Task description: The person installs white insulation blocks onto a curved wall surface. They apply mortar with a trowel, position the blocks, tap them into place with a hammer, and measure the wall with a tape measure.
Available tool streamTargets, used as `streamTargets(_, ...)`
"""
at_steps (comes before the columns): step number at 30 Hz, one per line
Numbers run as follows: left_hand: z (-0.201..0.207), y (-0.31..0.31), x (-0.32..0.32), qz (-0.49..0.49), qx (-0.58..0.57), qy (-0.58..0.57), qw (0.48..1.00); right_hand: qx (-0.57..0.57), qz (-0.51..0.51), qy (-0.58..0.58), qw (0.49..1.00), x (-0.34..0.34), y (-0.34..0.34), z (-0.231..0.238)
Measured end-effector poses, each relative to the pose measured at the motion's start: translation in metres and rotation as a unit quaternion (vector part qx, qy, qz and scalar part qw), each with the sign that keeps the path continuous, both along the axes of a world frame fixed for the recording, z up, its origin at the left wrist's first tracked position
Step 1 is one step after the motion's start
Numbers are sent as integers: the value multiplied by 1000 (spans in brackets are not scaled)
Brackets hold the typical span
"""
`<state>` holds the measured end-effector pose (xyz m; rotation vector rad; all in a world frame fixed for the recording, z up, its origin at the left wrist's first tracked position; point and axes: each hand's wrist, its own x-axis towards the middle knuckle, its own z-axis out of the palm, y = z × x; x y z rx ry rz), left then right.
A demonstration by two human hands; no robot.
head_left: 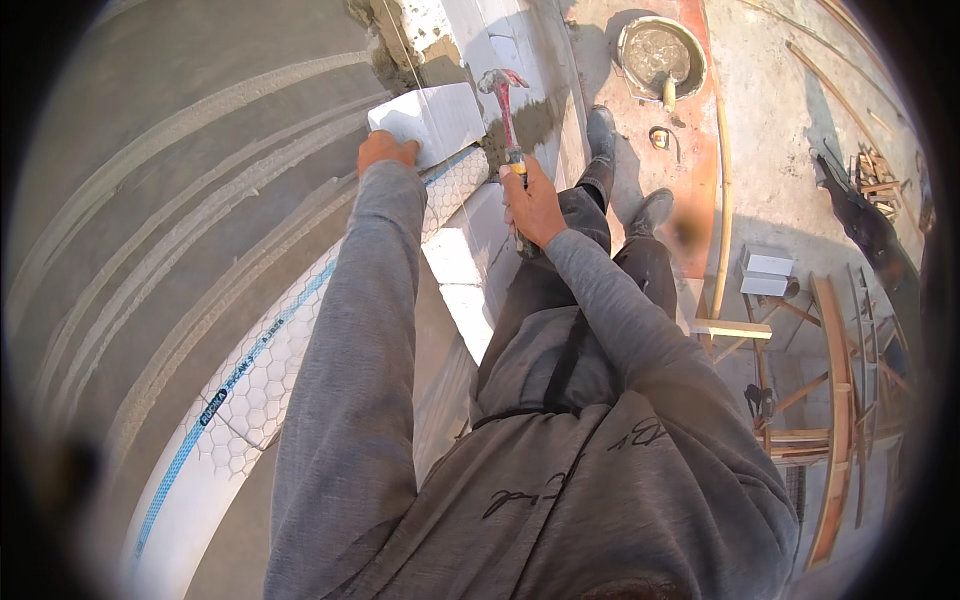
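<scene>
My right hand (537,205) is closed round the grip of a hammer (507,125), which points up and away from me with its head near the right end of a white block (432,120); I can't tell whether they touch. I likely grip it toward the tail to leave the head free. My left hand (387,150) lies on the block's near left corner, thumb and fingers bent over the edge, which looks like a way to steady it. The block sits on top of the wall, at the far end of a strip of wire mesh (262,375) with a blue band, which probably ties the rows together. Nearer me, below the mesh, are more white wall blocks (460,255). Beyond the block a thin string (398,30) runs over the wall, seemingly as a guide. Past my boots (601,130), a tape measure (659,138) lies on the reddish board (650,165). At that board's far edge stands a bucket (625,72) of mortar with a trowel handle (669,95) leaning out, presumably kept within reach.
</scene>
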<state>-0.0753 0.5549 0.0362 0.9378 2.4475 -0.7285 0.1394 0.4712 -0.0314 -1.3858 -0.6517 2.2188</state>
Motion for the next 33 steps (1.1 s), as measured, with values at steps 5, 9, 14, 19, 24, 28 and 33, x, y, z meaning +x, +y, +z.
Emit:
streamTargets(5, -7, -7, -10, -12, -18, 1, 1000, -89, 60, 91, 990, 7, -10, -1)
streamTargets(9, -11, -9, -9, -32, -5, 0, 999, -126, 5, 65, 990, 27, -16, 18)
streamTargets(14, -12, -11, -14, -38, -8, -15, 999, -153, -22, 79, 985, 38, -14, 22)
streamTargets(19, -12, -14, -15, -51, -24, -12, 998, -58, 5, 44, 997, 16, 8, -7)
streamTargets(24, -7, -7, -12, -48, -36, -14, 998, 77, 69, 44, 994, -3, 113, -38)
streamTargets(28, -4, -3, -10, -31, -56, -30, 997, 133, 155, -43, 978, -24, 166, -49)
streamTargets(33, -4, -9, -9, -39, -56, -30, 997, 159, 432, -5, 888, -19, 182, -47)
